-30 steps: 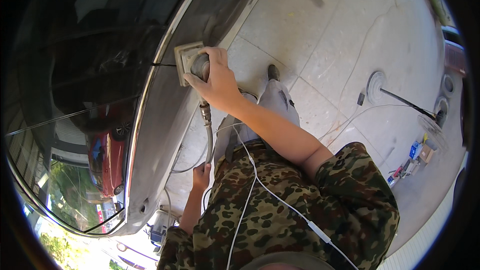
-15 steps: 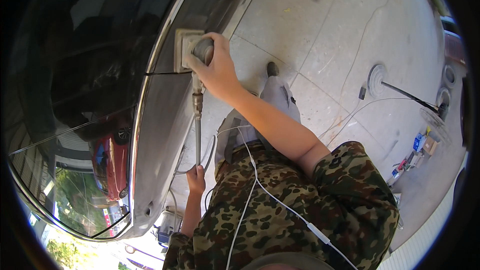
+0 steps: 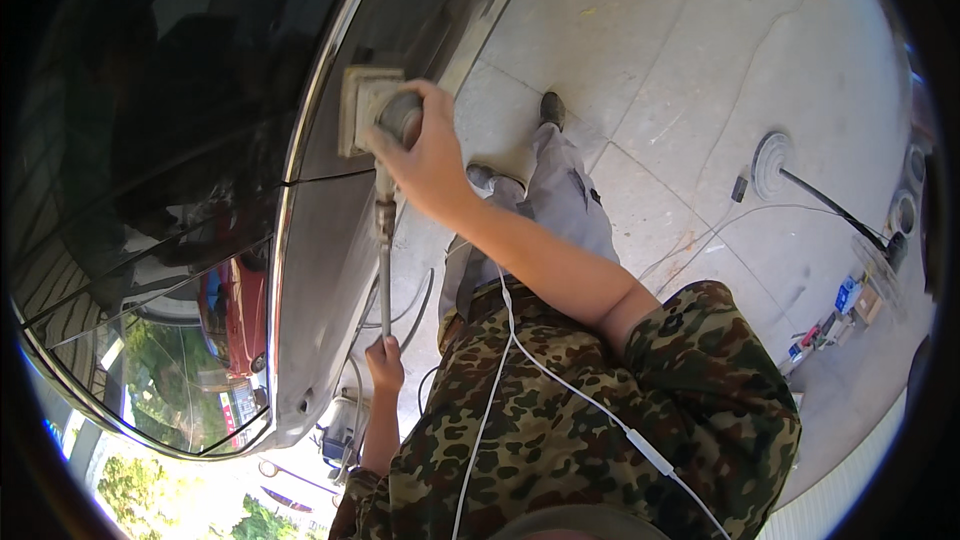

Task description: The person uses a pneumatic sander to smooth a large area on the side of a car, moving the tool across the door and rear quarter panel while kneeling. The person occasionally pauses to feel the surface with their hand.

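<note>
My right hand [image 3: 432,162] grips the rounded head of a dusty air sander [image 3: 362,110]. Its square pad lies against the dull grey side panel of a dark car [image 3: 325,240], just below the bright window trim and ahead of a panel seam. From the sander a metal fitting runs down into an air hose [image 3: 386,285]. Lower down, my left hand [image 3: 385,362] is closed around that hose, which loops on below it beside my leg.
Dark, glossy car windows [image 3: 190,70] fill the left, reflecting a red car. A round stand base with a pole [image 3: 770,168] stands on the concrete floor [image 3: 660,70] at right, near cables and small boxes [image 3: 858,302]. A white cable [image 3: 570,398] hangs across my camouflage shirt.
My right hand has slid the sander a little forward along the panel, away from the seam. The whole view has shifted slightly. My left hand still holds the hose.
</note>
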A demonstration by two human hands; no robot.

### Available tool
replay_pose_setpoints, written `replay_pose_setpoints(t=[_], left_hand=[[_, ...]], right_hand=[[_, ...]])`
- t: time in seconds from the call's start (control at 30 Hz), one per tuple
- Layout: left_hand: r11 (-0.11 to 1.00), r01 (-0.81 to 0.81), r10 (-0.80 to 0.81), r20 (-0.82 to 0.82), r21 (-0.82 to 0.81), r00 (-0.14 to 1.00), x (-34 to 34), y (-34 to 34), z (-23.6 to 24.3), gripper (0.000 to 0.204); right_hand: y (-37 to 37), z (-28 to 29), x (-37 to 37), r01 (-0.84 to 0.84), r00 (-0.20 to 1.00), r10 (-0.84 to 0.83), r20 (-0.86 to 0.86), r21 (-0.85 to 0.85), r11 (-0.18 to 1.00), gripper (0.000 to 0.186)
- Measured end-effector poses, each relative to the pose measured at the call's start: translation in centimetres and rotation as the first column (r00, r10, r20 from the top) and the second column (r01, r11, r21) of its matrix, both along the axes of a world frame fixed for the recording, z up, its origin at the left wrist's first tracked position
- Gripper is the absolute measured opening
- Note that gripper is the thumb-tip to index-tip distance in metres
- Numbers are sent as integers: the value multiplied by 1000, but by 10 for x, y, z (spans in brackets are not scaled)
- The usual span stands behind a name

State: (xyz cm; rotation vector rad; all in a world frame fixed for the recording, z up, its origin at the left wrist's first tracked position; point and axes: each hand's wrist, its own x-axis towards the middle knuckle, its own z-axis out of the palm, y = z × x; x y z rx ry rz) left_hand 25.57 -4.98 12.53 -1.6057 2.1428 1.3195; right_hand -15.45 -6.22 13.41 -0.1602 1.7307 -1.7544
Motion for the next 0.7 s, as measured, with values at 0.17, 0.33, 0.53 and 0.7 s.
replay_pose_setpoints(t=[0.17, 0.33, 0.53, 0.7], left_hand=[[998, -63, 64, -32, 20, 997, -15, -9, 0, 50], [999, 32, -30, 56, -31, 998, -21, 2, 25, 51], [998, 3, -1, 37, -67, 999, -42, -20, 23, 59], [999, 12, -3, 204, -42, 979, -30, -4, 47, 47]], right_hand=[[-3, 4, -30, 98, 995, -97, 25, -38, 994, 61], [2, 11, -23, 22, 999, -21, 34, -25, 999, 62], [-1, -4, -52, 165, 963, -134, 234, -118, 979, 63], [5, 5, -29, 57, 996, -54, 66, -40, 998, 62]])
